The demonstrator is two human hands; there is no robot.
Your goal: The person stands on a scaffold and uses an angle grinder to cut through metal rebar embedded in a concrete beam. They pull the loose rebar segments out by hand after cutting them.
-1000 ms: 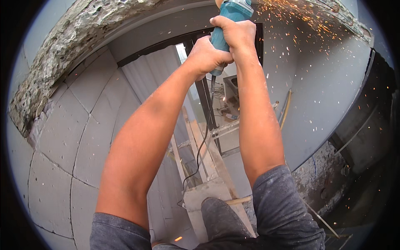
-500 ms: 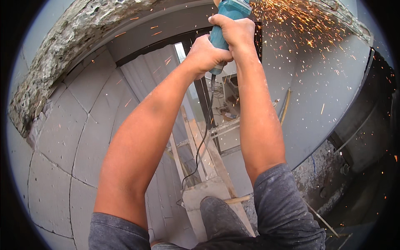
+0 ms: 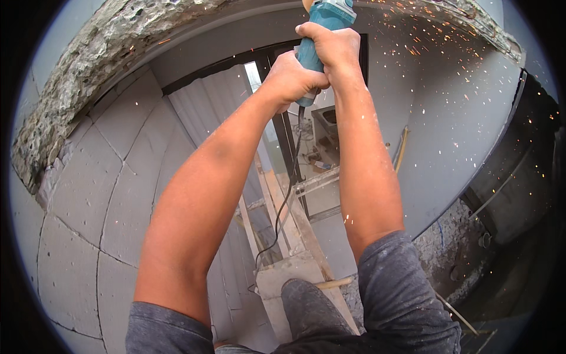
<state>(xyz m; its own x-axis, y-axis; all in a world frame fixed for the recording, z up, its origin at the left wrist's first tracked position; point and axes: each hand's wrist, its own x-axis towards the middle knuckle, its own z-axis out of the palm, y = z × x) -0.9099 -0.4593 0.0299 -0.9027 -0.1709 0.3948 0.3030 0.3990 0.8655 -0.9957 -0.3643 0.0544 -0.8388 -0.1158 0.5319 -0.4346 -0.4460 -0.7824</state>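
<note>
Both my arms stretch up to a teal angle grinder [image 3: 311, 54] held overhead at the top of the view. My left hand [image 3: 290, 79] is wrapped round the lower end of its body. Just above and to the right, my right hand [image 3: 341, 50] grips the body with the thumb laid across it. The grinder's head runs up to the top edge, so its disc and the point of contact are mostly out of view. Orange sparks [image 3: 433, 41] scatter to the right of it. From its lower end a black power cord [image 3: 290, 189] hangs down between my arms.
Broken, rough concrete edge [image 3: 82, 71] arches across the upper left and top. Below me stands a wooden plank platform [image 3: 289, 271] with my knee over it. A block wall [image 3: 82, 194] is on the left, a grey wall [image 3: 454, 130] on the right, rubble [image 3: 454, 248] at lower right.
The spark stream has thinned and become more scattered. My hands and the grinder stay in nearly the same place.
</note>
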